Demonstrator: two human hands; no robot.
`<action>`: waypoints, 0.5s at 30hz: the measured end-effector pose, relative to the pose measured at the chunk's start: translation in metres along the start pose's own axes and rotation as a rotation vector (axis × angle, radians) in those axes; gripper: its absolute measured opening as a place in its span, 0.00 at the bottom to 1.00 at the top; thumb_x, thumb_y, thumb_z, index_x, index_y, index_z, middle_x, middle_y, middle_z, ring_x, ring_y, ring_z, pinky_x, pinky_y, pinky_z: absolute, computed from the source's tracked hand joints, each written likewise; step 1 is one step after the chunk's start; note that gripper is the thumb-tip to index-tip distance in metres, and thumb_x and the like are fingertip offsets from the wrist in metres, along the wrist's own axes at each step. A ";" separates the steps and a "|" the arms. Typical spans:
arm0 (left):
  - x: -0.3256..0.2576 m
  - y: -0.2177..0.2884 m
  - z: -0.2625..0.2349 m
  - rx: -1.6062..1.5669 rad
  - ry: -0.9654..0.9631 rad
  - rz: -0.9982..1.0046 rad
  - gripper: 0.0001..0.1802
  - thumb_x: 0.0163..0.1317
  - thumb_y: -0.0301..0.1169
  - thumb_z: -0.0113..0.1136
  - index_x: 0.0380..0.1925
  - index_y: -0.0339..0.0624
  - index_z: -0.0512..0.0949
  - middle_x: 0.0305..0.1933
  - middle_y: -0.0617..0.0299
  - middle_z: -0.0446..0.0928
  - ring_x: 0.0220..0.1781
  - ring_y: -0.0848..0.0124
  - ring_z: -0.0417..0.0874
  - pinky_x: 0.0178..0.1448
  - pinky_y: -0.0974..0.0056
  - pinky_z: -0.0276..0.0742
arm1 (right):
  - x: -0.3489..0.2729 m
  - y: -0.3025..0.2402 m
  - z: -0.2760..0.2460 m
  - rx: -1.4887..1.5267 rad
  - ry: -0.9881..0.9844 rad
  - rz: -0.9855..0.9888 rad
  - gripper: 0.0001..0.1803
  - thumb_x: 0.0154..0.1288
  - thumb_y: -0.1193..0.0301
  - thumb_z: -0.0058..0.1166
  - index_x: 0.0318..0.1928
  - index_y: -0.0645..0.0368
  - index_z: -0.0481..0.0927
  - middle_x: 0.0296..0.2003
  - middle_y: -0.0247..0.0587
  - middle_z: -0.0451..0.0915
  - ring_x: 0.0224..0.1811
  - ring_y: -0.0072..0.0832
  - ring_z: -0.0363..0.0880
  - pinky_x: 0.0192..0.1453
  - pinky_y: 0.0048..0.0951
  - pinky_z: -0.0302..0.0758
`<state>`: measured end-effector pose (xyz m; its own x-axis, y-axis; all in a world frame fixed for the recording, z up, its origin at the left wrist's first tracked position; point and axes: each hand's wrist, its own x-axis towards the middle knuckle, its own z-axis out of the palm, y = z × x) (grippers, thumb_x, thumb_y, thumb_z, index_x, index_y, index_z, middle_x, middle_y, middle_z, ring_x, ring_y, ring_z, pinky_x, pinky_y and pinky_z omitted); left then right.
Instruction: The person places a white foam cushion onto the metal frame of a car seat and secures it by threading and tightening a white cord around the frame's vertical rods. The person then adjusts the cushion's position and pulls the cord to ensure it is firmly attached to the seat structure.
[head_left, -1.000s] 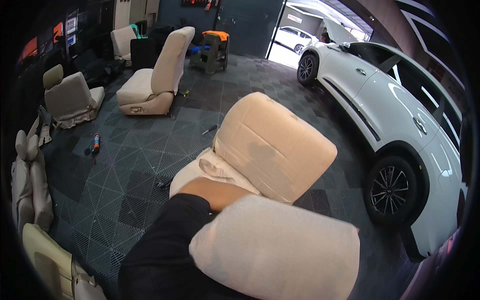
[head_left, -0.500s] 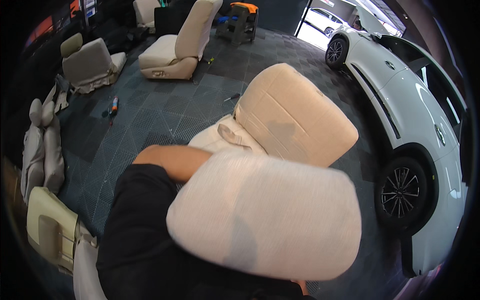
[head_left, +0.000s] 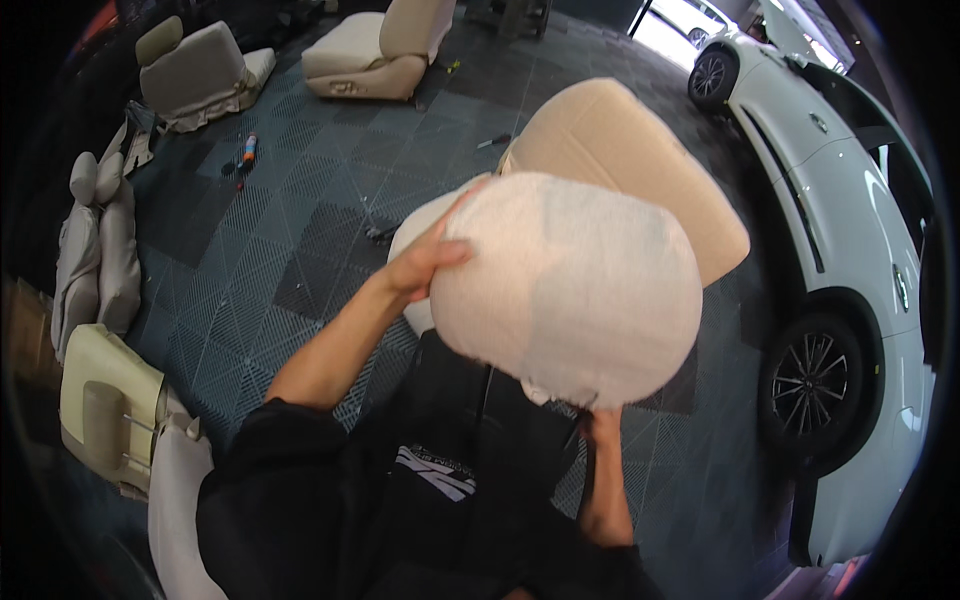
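A pale cream, fabric-covered headrest [head_left: 570, 290] is held up in front of my body, with dark thin posts showing below its lower edge. My left hand [head_left: 428, 262] grips its left side, the thumb on the near face and the other fingers partly behind. At the lower right edge, my right hand [head_left: 602, 424] closes on the headrest near a post; most of those fingers are hidden. A bit of cover hem bunches along the bottom. Behind it sits a beige car seat [head_left: 640, 170], its backrest partly covered by the headrest.
A white car [head_left: 800, 160] stands along the right. Covered seats [head_left: 195, 75] and a beige seat [head_left: 370, 60] are farther off. Folded grey seat parts [head_left: 95, 250] and a yellowish seat back [head_left: 105, 390] lie left. An orange-and-blue can [head_left: 249, 150] and a screwdriver-like tool [head_left: 493, 141] lie on the tiled floor.
The headrest has moved up and away from my body, and looks smaller and tilted differently. Both hands, mostly hidden before, now show on it. My view has shifted downward.
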<state>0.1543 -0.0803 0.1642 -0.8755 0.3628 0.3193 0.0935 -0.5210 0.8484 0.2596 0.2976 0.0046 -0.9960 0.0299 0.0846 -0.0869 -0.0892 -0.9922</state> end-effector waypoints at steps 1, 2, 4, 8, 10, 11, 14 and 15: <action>-0.003 0.005 -0.004 0.080 0.046 -0.061 0.56 0.60 0.57 0.68 0.78 0.39 0.52 0.75 0.43 0.62 0.76 0.55 0.66 0.77 0.50 0.65 | 0.010 -0.003 0.011 -0.235 -0.035 -0.011 0.31 0.58 0.70 0.70 0.61 0.66 0.76 0.54 0.47 0.83 0.56 0.42 0.82 0.62 0.43 0.77; 0.001 0.001 -0.010 0.045 0.100 -0.099 0.54 0.61 0.55 0.67 0.77 0.37 0.53 0.74 0.43 0.64 0.74 0.55 0.68 0.75 0.51 0.68 | 0.020 -0.011 0.020 -0.483 -0.058 -0.032 0.28 0.59 0.71 0.69 0.58 0.68 0.78 0.53 0.48 0.83 0.54 0.42 0.83 0.61 0.40 0.77; 0.008 -0.005 -0.023 0.015 0.207 -0.179 0.51 0.63 0.51 0.66 0.76 0.32 0.53 0.72 0.42 0.66 0.71 0.55 0.73 0.72 0.52 0.73 | 0.046 -0.045 0.075 -0.512 -0.084 -0.021 0.24 0.58 0.72 0.70 0.54 0.71 0.80 0.51 0.52 0.84 0.53 0.41 0.83 0.59 0.38 0.77; 0.018 -0.049 -0.057 0.033 0.408 -0.053 0.43 0.69 0.47 0.61 0.74 0.31 0.57 0.70 0.42 0.69 0.67 0.55 0.77 0.70 0.55 0.75 | 0.072 -0.060 0.111 -0.474 -0.012 -0.192 0.23 0.59 0.70 0.71 0.53 0.69 0.81 0.44 0.53 0.87 0.46 0.39 0.86 0.53 0.35 0.79; 0.018 -0.069 -0.070 0.190 0.535 0.022 0.41 0.72 0.47 0.58 0.75 0.32 0.57 0.74 0.40 0.64 0.73 0.56 0.70 0.74 0.55 0.69 | 0.097 -0.071 0.105 -0.661 -0.155 0.090 0.26 0.60 0.64 0.72 0.53 0.68 0.82 0.43 0.55 0.87 0.46 0.41 0.87 0.52 0.36 0.80; 0.017 -0.085 -0.075 0.315 0.629 0.068 0.42 0.72 0.47 0.58 0.76 0.33 0.57 0.75 0.39 0.63 0.75 0.56 0.68 0.75 0.55 0.67 | 0.110 -0.076 0.099 -0.747 -0.224 0.235 0.27 0.60 0.61 0.72 0.53 0.67 0.82 0.42 0.57 0.87 0.46 0.41 0.87 0.52 0.37 0.80; 0.004 -0.111 -0.062 0.800 0.714 0.082 0.42 0.69 0.43 0.62 0.75 0.33 0.58 0.78 0.38 0.57 0.80 0.50 0.59 0.81 0.54 0.53 | 0.144 -0.060 0.077 -0.922 -0.266 0.055 0.35 0.58 0.49 0.73 0.53 0.66 0.83 0.43 0.62 0.86 0.49 0.47 0.87 0.53 0.40 0.80; -0.005 -0.118 -0.062 0.881 0.703 0.048 0.42 0.68 0.43 0.64 0.74 0.33 0.59 0.75 0.37 0.59 0.77 0.47 0.62 0.80 0.54 0.55 | 0.158 -0.049 0.068 -0.885 -0.316 0.067 0.45 0.52 0.37 0.71 0.54 0.65 0.83 0.44 0.64 0.86 0.51 0.53 0.86 0.55 0.43 0.80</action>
<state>0.1182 -0.0682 0.0365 -0.9087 -0.3038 0.2864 0.1922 0.3046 0.9329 0.1049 0.2386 0.0728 -0.9695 -0.2304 -0.0831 -0.1098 0.7121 -0.6934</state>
